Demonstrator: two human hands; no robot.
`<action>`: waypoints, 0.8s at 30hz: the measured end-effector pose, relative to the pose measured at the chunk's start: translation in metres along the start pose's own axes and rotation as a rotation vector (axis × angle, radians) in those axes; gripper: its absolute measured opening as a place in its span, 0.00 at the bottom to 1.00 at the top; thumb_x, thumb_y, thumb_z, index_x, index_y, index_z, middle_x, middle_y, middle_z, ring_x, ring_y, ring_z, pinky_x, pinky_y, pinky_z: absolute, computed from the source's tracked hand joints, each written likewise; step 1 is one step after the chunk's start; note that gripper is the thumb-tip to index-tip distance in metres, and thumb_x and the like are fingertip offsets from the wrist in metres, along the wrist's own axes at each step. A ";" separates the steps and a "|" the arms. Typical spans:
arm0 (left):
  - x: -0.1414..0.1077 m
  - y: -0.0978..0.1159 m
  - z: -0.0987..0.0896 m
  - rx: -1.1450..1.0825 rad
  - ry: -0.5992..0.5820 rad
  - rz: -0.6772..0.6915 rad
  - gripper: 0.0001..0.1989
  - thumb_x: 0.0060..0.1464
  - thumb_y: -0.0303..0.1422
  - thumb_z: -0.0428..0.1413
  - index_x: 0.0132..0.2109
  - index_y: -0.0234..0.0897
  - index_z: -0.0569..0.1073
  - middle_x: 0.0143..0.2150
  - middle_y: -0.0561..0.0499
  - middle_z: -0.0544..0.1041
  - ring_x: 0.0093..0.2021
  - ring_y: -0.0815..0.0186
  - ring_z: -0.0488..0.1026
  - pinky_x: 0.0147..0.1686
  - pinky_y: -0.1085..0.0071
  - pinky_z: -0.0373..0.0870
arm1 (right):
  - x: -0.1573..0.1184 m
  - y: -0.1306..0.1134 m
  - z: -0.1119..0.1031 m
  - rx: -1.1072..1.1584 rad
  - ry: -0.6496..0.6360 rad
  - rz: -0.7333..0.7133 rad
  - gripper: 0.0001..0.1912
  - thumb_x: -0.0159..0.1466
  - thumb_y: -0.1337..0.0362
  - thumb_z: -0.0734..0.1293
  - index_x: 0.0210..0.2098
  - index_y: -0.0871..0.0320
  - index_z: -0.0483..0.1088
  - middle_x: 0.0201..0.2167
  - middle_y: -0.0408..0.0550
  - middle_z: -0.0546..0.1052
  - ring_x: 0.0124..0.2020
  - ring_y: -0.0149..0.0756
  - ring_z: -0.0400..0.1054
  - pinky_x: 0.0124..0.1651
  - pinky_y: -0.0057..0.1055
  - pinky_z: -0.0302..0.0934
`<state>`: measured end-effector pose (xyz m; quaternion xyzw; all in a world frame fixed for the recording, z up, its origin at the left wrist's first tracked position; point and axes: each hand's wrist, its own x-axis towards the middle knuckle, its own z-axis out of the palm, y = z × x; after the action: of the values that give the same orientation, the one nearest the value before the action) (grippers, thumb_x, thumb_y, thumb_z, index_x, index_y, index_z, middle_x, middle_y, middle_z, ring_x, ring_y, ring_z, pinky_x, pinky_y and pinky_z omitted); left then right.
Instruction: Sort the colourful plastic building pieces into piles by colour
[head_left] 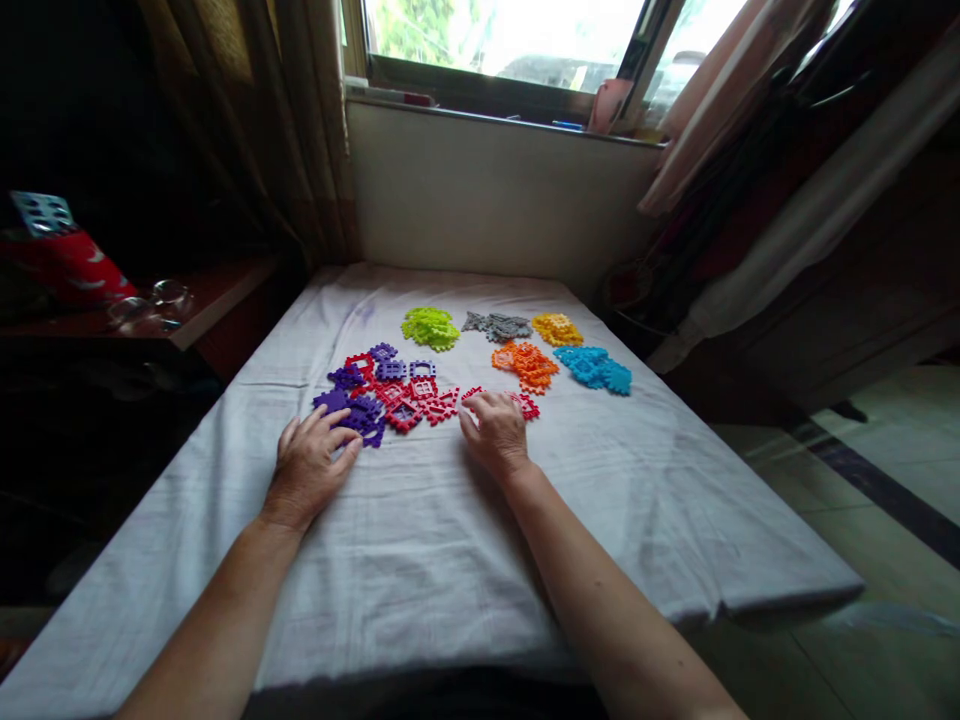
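My left hand (pixel 311 465) has its fingers spread, with the tips resting on the near side of a pile of purple interlocking tiles (pixel 364 415). Curled over some red toothed tiles (pixel 529 405), my right hand (pixel 496 432) has thumb and fingers drawn close together at a red piece. The fingers partly cover that piece. Between the hands lie several more red square tiles (pixel 405 415), some framed with openings. Purple tiles (pixel 391 370) lie among and behind the red ones.
Farther back sit piles of lime green tiles (pixel 430 328), grey tiles (pixel 499 326), yellow tiles (pixel 557 329), orange tiles (pixel 525 366) and blue tiles (pixel 594 369). A white cloth (pixel 637 520) covers the table. Glasses (pixel 154 305) rest on a wooden surface at left.
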<state>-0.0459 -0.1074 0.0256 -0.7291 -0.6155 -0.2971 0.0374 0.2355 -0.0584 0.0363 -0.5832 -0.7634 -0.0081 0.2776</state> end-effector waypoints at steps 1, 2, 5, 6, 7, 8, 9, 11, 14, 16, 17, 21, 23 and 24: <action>0.000 -0.001 0.000 -0.002 0.008 -0.001 0.12 0.58 0.41 0.51 0.35 0.46 0.79 0.53 0.49 0.80 0.63 0.49 0.68 0.63 0.45 0.58 | 0.002 -0.010 0.000 -0.031 -0.051 -0.025 0.12 0.66 0.58 0.65 0.44 0.53 0.77 0.44 0.52 0.79 0.48 0.45 0.67 0.53 0.39 0.56; 0.001 -0.002 0.000 -0.005 0.013 0.000 0.13 0.58 0.41 0.51 0.35 0.46 0.79 0.53 0.49 0.80 0.62 0.49 0.68 0.62 0.46 0.60 | 0.004 -0.018 0.000 -0.061 -0.096 -0.037 0.13 0.66 0.57 0.65 0.45 0.54 0.77 0.44 0.52 0.79 0.48 0.46 0.66 0.52 0.40 0.55; 0.001 -0.004 0.003 -0.018 0.020 0.005 0.13 0.58 0.41 0.51 0.35 0.45 0.79 0.53 0.49 0.80 0.61 0.50 0.69 0.61 0.48 0.62 | 0.008 -0.035 0.003 -0.127 -0.188 -0.024 0.16 0.65 0.52 0.67 0.45 0.55 0.76 0.45 0.55 0.78 0.50 0.50 0.65 0.53 0.43 0.55; 0.001 -0.005 0.004 -0.025 0.019 0.005 0.13 0.58 0.41 0.51 0.36 0.45 0.79 0.53 0.49 0.80 0.61 0.50 0.70 0.61 0.49 0.63 | 0.008 -0.039 0.005 -0.141 -0.203 -0.013 0.16 0.64 0.52 0.67 0.44 0.56 0.76 0.46 0.56 0.78 0.51 0.50 0.64 0.53 0.44 0.54; 0.002 -0.005 0.004 -0.032 0.020 0.004 0.13 0.58 0.41 0.51 0.36 0.45 0.79 0.53 0.49 0.80 0.61 0.50 0.70 0.62 0.49 0.63 | 0.008 -0.041 0.007 -0.152 -0.210 -0.004 0.16 0.64 0.52 0.67 0.44 0.56 0.76 0.47 0.56 0.77 0.51 0.51 0.64 0.54 0.45 0.54; 0.002 -0.005 0.005 -0.038 0.020 0.002 0.13 0.58 0.41 0.51 0.36 0.45 0.79 0.53 0.49 0.80 0.61 0.51 0.70 0.62 0.50 0.63 | 0.008 -0.043 0.008 -0.160 -0.213 0.000 0.16 0.65 0.53 0.66 0.45 0.57 0.76 0.47 0.57 0.77 0.52 0.51 0.64 0.54 0.45 0.54; 0.002 -0.005 0.005 -0.044 0.021 0.001 0.13 0.58 0.41 0.51 0.36 0.45 0.79 0.53 0.50 0.80 0.61 0.51 0.69 0.62 0.50 0.63 | 0.008 -0.045 0.010 -0.165 -0.216 0.000 0.15 0.65 0.54 0.65 0.45 0.57 0.75 0.48 0.57 0.77 0.52 0.51 0.64 0.54 0.45 0.54; 0.002 -0.005 0.006 -0.056 0.031 0.003 0.13 0.58 0.41 0.51 0.37 0.45 0.79 0.53 0.49 0.80 0.61 0.52 0.70 0.62 0.51 0.63 | 0.008 -0.047 0.012 -0.164 -0.236 -0.013 0.14 0.67 0.57 0.64 0.46 0.58 0.75 0.49 0.57 0.76 0.51 0.49 0.66 0.53 0.43 0.55; 0.003 -0.006 0.006 -0.068 0.062 0.006 0.13 0.58 0.42 0.51 0.37 0.44 0.79 0.53 0.49 0.80 0.61 0.53 0.70 0.63 0.52 0.64 | 0.006 -0.049 0.012 -0.130 -0.292 -0.094 0.13 0.68 0.59 0.63 0.46 0.57 0.75 0.49 0.54 0.77 0.50 0.45 0.67 0.51 0.39 0.57; 0.003 -0.007 0.006 -0.072 0.080 0.009 0.13 0.58 0.42 0.51 0.37 0.44 0.79 0.53 0.48 0.80 0.60 0.53 0.71 0.63 0.53 0.64 | 0.004 -0.051 0.012 -0.095 -0.310 -0.149 0.12 0.69 0.60 0.62 0.45 0.57 0.75 0.48 0.52 0.77 0.49 0.43 0.68 0.51 0.37 0.58; 0.003 -0.008 0.007 -0.072 0.084 0.008 0.13 0.58 0.42 0.51 0.37 0.44 0.79 0.53 0.48 0.80 0.60 0.54 0.71 0.64 0.53 0.64 | 0.003 -0.052 0.012 -0.079 -0.310 -0.162 0.12 0.70 0.60 0.61 0.45 0.56 0.75 0.46 0.51 0.78 0.49 0.42 0.68 0.50 0.37 0.58; 0.003 -0.013 0.009 -0.075 0.064 -0.010 0.14 0.58 0.42 0.51 0.37 0.43 0.79 0.53 0.48 0.80 0.59 0.55 0.72 0.64 0.53 0.64 | -0.002 -0.052 0.012 -0.033 -0.299 -0.164 0.10 0.70 0.60 0.63 0.43 0.56 0.75 0.43 0.50 0.79 0.47 0.41 0.69 0.49 0.35 0.58; 0.003 -0.016 0.011 -0.082 0.058 -0.013 0.15 0.57 0.43 0.51 0.37 0.41 0.79 0.52 0.46 0.80 0.57 0.55 0.74 0.63 0.54 0.65 | -0.004 -0.045 0.010 -0.013 -0.271 -0.173 0.09 0.69 0.59 0.65 0.42 0.55 0.75 0.42 0.50 0.79 0.45 0.40 0.70 0.48 0.34 0.58; 0.003 -0.017 0.011 -0.087 0.060 -0.012 0.16 0.58 0.43 0.51 0.37 0.40 0.79 0.52 0.45 0.80 0.56 0.55 0.74 0.63 0.54 0.66 | -0.004 -0.039 0.009 -0.003 -0.240 -0.168 0.09 0.69 0.59 0.65 0.42 0.55 0.75 0.41 0.50 0.79 0.44 0.40 0.70 0.48 0.33 0.58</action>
<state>-0.0569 -0.0961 0.0127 -0.7170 -0.6050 -0.3455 0.0224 0.1976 -0.0720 0.0394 -0.5146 -0.8371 0.0374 0.1818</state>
